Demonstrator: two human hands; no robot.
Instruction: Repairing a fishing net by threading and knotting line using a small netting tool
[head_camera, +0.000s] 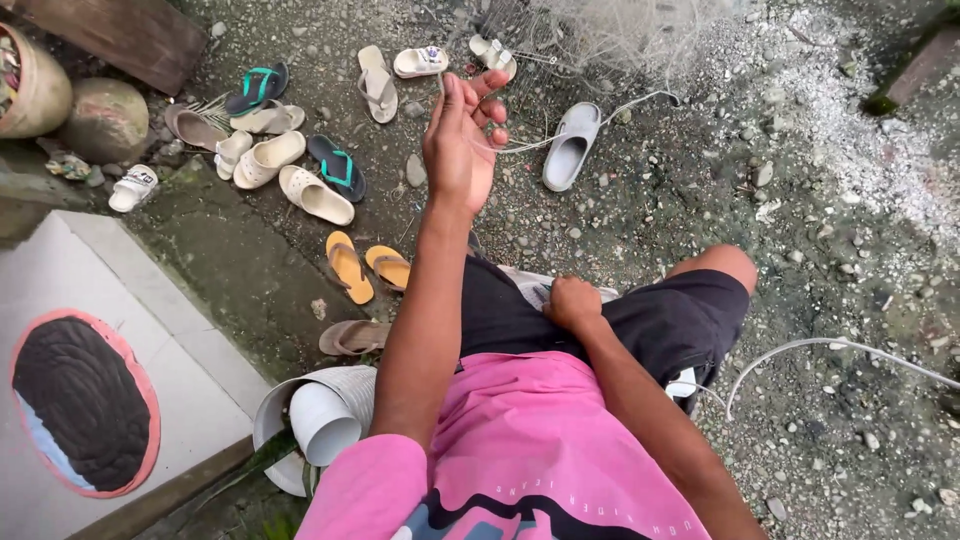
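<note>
thin translucent line (520, 146) runs from the raised left hand (462, 140), pinched between thumb and fingertips, out toward the pale net (610, 35) heaped on the gravel (800, 200). the right hand (572, 302) is a closed fist on the black shorts (660, 320); what it grips i cannot tell. keeping the line taut and clear of the grey clog (570, 147) would likely prevent tangles.

Fine translucent netting (620, 35) hangs over rough gravel (820, 200); smooth matt plastic slippers (315, 195) lie beside soft pink cloth (540, 440).
</note>
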